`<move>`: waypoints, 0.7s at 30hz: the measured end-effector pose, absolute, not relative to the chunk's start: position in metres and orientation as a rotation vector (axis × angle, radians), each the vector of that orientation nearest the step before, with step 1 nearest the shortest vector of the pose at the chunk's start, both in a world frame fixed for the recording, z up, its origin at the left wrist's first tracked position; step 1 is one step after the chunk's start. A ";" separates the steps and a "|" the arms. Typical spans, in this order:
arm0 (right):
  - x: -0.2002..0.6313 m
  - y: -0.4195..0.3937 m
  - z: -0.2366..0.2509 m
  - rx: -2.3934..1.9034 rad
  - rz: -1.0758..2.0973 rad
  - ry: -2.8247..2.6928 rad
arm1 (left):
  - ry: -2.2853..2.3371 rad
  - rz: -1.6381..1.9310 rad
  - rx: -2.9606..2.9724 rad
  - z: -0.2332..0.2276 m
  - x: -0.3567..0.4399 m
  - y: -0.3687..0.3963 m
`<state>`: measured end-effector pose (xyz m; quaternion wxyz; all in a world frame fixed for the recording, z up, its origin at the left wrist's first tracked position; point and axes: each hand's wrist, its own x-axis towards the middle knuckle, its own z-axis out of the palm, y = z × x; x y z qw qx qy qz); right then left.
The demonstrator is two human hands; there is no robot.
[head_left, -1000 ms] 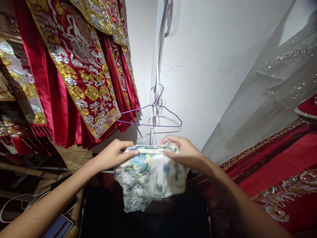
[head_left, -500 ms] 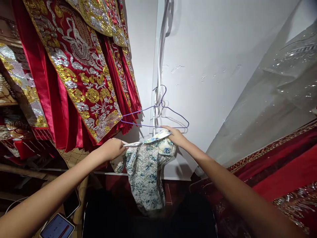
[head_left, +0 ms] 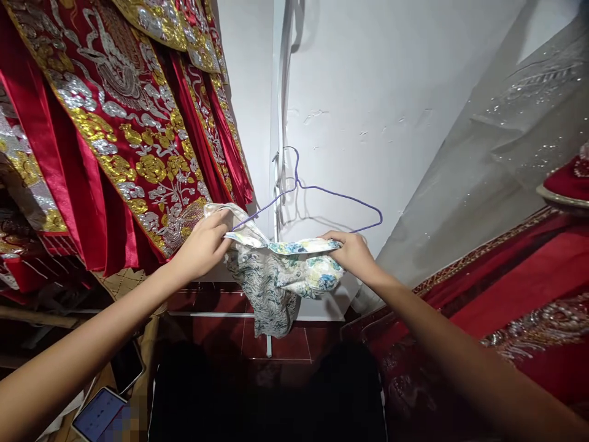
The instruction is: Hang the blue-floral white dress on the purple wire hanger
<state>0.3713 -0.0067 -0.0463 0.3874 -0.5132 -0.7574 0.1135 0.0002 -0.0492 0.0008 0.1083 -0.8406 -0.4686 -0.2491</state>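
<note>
Between my hands stretches a small patterned garment [head_left: 271,288] in white, green and blue, its body hanging down below. My left hand [head_left: 209,241] is closed on the left part of its opening, where the cloth reaches around the left end of a purple wire hanger [head_left: 335,192]. My right hand [head_left: 354,253] pinches the right end of the garment's upper edge, just under the hanger's right arm. The hanger's hook is up against a white upright pole [head_left: 278,123]. The hanger's lower bar is mostly hidden by cloth and hands.
Red costumes with gold and silver sequins [head_left: 151,166] hang on the left. Sheer clear wrapping [head_left: 488,135] and red beaded cloth [head_left: 515,264] take up the right side. A white wall [head_left: 359,80] stands ahead. A lit phone [head_left: 99,414] lies at lower left.
My hands have spread apart and the garment has lifted. Its left part now reaches around the hanger's left end. The hanger has swung, its right end shifting right.
</note>
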 end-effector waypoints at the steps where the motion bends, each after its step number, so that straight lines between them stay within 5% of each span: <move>1: 0.366 -0.009 -0.047 -1.254 0.363 -1.928 | -1.314 -0.749 -2.511 0.008 0.003 -0.048; 10: 0.333 -0.018 -0.060 -1.064 0.766 -2.018 | -1.150 -1.158 -2.625 0.016 0.036 0.020; 16: 0.346 -0.031 -0.068 -1.100 0.673 -1.981 | -1.099 -1.239 -2.593 0.003 0.028 0.045; 21: 0.365 -0.065 -0.054 -1.358 0.265 -1.727 | -1.084 -1.122 -2.571 0.015 0.021 0.043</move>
